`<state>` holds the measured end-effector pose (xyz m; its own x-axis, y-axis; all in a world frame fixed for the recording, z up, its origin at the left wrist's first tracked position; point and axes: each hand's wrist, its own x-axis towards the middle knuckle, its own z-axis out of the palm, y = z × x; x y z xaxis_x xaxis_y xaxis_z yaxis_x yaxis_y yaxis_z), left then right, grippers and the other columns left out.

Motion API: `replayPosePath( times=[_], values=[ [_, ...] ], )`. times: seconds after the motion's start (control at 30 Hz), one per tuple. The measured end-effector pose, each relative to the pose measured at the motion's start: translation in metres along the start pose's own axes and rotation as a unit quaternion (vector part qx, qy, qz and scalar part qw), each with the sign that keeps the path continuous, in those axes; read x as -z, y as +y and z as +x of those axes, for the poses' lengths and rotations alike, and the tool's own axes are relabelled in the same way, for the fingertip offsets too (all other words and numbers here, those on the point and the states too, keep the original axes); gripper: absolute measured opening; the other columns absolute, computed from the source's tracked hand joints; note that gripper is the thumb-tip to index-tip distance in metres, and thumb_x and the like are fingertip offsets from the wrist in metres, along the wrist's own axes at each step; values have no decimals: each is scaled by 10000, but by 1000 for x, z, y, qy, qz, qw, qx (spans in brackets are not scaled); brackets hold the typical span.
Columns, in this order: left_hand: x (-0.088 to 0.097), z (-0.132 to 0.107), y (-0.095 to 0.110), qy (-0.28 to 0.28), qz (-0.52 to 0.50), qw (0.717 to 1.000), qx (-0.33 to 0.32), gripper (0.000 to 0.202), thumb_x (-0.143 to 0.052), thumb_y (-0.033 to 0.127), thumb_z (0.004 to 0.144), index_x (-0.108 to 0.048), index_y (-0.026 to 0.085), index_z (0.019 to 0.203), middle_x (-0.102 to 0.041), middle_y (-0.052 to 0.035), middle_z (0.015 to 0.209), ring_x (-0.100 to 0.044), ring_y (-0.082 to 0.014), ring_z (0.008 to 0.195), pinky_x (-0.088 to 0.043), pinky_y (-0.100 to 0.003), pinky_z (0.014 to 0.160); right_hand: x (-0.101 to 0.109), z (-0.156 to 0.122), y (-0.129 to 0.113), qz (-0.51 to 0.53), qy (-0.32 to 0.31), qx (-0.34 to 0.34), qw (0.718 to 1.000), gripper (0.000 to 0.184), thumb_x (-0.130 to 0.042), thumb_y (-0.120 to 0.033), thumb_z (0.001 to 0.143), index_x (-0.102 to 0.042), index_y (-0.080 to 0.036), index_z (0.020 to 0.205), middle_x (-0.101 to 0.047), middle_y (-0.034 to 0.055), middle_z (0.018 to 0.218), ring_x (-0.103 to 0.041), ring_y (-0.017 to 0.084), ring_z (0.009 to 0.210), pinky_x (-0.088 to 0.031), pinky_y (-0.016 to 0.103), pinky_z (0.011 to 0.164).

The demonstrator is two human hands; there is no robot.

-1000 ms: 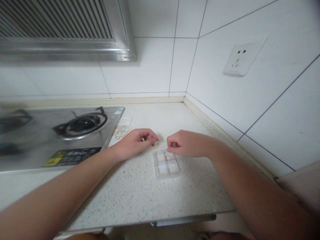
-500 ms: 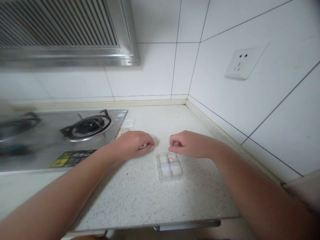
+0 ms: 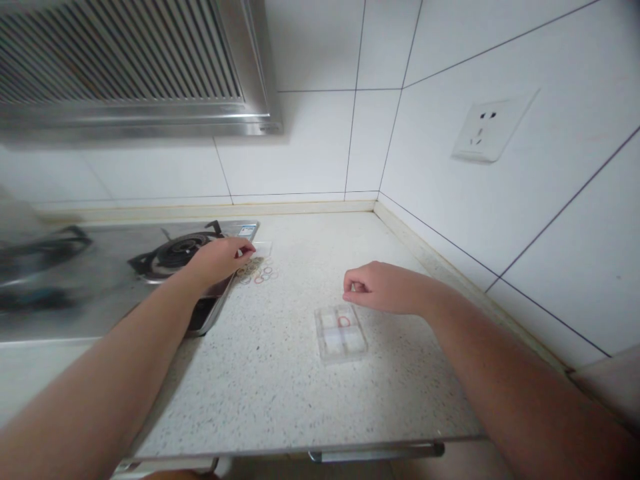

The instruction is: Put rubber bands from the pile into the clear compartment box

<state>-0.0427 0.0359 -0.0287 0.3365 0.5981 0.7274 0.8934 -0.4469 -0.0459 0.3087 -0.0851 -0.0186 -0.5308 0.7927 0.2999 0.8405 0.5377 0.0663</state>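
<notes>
Nearest the camera, a metal drawer handle (image 3: pixel 375 452) ran under the front edge of the pale speckled countertop (image 3: pixel 260 393), and both bare forearms reached forward across it. Right of centre on the countertop sat a small clear plastic box (image 3: pixel 341 333), open at the top, glossy and see-through, divided by a cross into four square compartments. One red rubber band (image 3: pixel 343 321) lay flat as a thin little ring in the far right compartment.

Just beyond the box, apart from it, the right hand (image 3: pixel 380 288) was held low over the countertop. It was curled into a loose fist with the thumb against the fingertips. Whether anything small was pinched there could not be told.

Farther off to the left, the left hand (image 3: pixel 220 259) stretched over the right corner of the stainless gas hob (image 3: pixel 75 307), palm down and fingers bent, thumb close to the forefinger. Its fingertips were at the left edge of a loose pile of rubber bands (image 3: pixel 257 270). These were small thin rings in red, yellowish and pale tones, scattered on the countertop just beside the hob. Whether the fingers had hold of one could not be told. A flat clear plastic square (image 3: pixel 263 249) lay just behind the pile, and the black burner (image 3: pixel 175 252) sat left of the hand.

Behind everything rose the white tiled wall (image 3: pixel 310 147), with a ribbed steel range hood (image 3: pixel 130 67) above the hob and a white wall socket (image 3: pixel 487 127) on the right-hand wall.
</notes>
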Motion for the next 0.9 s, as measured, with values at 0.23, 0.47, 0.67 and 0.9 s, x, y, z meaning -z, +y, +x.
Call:
replayPosePath(
  times=[0.23, 0.47, 0.67, 0.9],
  values=[
    [-11, 2, 1, -29, -5, 998, -55, 294, -475, 351, 900, -689, 226, 1059, -656, -66, 1117, -610, -208, 919, -438, -290, 808, -1, -1, -2, -9, 6, 6, 1000, 232, -490, -342, 896, -660, -188, 863, -637, 5, 694, -487, 105, 577, -288, 259, 557],
    [-14, 5, 4, -51, 25, 997, -52, 325, -445, 389, 926, -722, 257, 1033, -649, -56, 1130, -596, -231, 992, -437, -298, 805, -2, 0, -2, -10, 8, 14, 1000, 228, -495, -337, 890, -661, -186, 853, -632, 4, 692, -488, 103, 582, -287, 257, 555],
    [-15, 6, 2, -41, 43, 997, -52, 275, -479, 375, 904, -714, 251, 975, -665, -39, 1090, -612, -220, 953, -446, -293, 774, -3, 0, -1, -10, 14, 20, 1000, 218, -507, -342, 884, -661, -193, 846, -635, -2, 694, -485, 98, 573, -288, 251, 541],
    [-12, 4, 8, -40, 50, 997, -49, 265, -467, 351, 886, -683, 211, 951, -675, -65, 1046, -622, -220, 884, -427, -286, 689, -4, 0, -2, -8, 12, 21, 1000, 200, -518, -328, 877, -660, -194, 833, -640, 0, 694, -485, 97, 571, -287, 250, 533]
  ],
)
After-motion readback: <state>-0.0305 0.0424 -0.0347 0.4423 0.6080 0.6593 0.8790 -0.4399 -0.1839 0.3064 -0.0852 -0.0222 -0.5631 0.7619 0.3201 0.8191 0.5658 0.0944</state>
